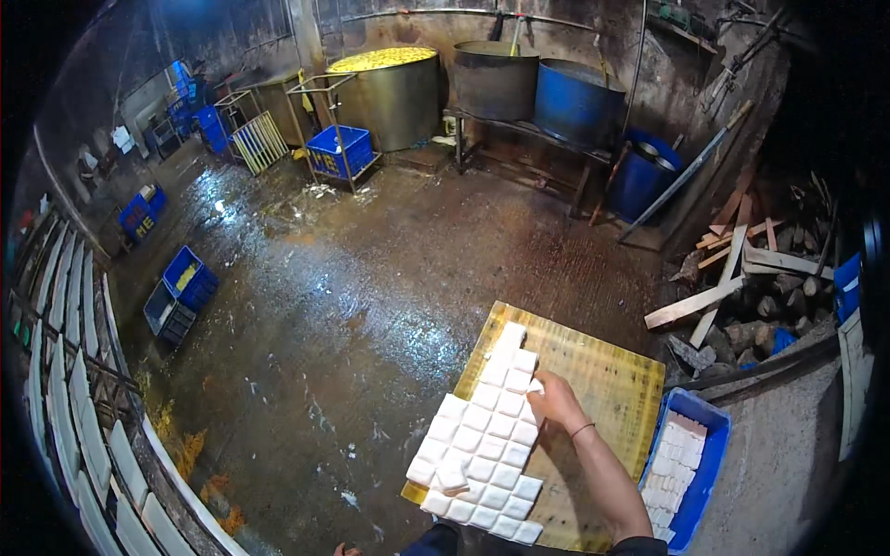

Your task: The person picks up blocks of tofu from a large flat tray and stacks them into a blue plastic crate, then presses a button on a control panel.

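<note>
Many square white tofu blocks (489,422) lie in touching rows on a yellowish wooden board (607,371). One block (451,474) rests tilted on top of the others. At the right side of the rows, my right hand (556,401) has its fingers closed around a tofu block, of which only a small white part shows past the fingertips. My left hand (348,550) barely enters at the lower edge, away from the board, with its fingers mostly cut off. Right of the board, a blue crate (722,435) holds rows of tofu blocks.
Wet concrete floor (306,371) stretches ahead. Large metal vats (394,102) and a blue drum (577,102) line the back wall. Blue crates (199,287) stand at the left, near a slatted rack (74,371). Split wood (709,301) and rubble lie at the right.
</note>
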The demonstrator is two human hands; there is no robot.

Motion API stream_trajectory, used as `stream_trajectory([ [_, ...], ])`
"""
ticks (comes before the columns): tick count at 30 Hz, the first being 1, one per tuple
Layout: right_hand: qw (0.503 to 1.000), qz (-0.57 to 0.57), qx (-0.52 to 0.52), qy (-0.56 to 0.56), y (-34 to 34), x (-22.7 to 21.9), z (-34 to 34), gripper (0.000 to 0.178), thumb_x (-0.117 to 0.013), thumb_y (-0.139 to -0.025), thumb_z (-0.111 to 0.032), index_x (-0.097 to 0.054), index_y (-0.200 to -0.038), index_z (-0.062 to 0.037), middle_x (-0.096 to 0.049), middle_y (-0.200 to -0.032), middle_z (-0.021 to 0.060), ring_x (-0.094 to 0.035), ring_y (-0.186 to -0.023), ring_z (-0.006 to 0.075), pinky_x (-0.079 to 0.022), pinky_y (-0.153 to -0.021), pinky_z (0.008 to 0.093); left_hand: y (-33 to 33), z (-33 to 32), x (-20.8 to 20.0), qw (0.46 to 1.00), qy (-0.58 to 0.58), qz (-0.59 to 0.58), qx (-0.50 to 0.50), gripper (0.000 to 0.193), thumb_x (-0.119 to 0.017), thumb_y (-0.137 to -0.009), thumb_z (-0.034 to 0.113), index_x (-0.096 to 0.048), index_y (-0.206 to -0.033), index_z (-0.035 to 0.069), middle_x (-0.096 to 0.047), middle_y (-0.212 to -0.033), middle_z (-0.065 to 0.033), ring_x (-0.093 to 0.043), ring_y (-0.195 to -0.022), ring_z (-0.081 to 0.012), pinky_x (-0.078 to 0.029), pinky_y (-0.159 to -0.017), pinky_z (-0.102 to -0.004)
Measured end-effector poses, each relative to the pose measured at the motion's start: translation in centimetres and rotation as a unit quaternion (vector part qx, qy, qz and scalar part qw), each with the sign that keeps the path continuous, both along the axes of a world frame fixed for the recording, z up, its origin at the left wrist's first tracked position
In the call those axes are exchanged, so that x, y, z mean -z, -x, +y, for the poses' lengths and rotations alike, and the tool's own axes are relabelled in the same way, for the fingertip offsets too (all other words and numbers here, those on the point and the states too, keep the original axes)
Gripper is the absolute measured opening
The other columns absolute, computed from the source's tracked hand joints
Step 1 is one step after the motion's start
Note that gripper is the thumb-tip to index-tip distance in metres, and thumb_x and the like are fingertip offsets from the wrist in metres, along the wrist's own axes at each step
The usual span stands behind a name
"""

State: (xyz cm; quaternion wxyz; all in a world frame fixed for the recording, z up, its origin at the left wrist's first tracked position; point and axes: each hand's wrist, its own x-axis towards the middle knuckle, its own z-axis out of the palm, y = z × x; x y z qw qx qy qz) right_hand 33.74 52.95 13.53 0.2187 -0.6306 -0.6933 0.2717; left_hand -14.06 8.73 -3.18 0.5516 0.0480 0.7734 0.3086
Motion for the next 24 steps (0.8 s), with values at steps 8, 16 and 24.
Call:
stream_trajectory([
  [8, 0.990, 0.119, -0.047, 0.057, -3.0, 1.5, 1.8, 0.037, -0.072, -0.071, -0.014, -0.064, -0.104, -0.0004, -0.069, -0.096, 0.0090, -0.061, -0.091, 0.0145, -0.049, -0.080, 0.0317, -1.7, 3.1, -0.6, 0.999, 0.046, -0.025, 0.006, 0.067, -0.051, -0.088, 0.000, -0.022, -0.148, 0.004, -0.057, -0.114, -0.0144, -0.063, -0.077, -0.0185, -0.050, -0.065, -0.0288],
  [16, 0.951, 0.231, -0.009, 0.206, -5.6, -1.6, -0.5, 0.043, -0.077, -0.074, -0.014, -0.057, -0.109, -0.0006, -0.066, -0.092, 0.0103, -0.062, -0.087, 0.0165, -0.050, -0.077, 0.0328, -3.8, 3.7, -2.4, 0.998, 0.024, -0.029, 0.041, 0.066, -0.055, -0.092, 0.014, -0.022, -0.149, 0.008, -0.060, -0.114, -0.0053, -0.063, -0.086, -0.0182, -0.053, -0.065, -0.0328],
  [24, 0.993, 0.021, -0.092, 0.067, -3.0, -1.2, -1.7, 0.042, -0.072, -0.079, -0.027, -0.061, -0.109, -0.0014, -0.058, -0.120, 0.0187, -0.055, -0.111, 0.0303, -0.044, -0.094, 0.0374, -6.9, 9.5, -6.1, 0.997, -0.059, -0.047, 0.026, 0.062, -0.053, -0.091, 0.008, -0.027, -0.147, 0.007, -0.058, -0.121, -0.0091, -0.065, -0.091, -0.0190, -0.054, -0.067, -0.0312],
])
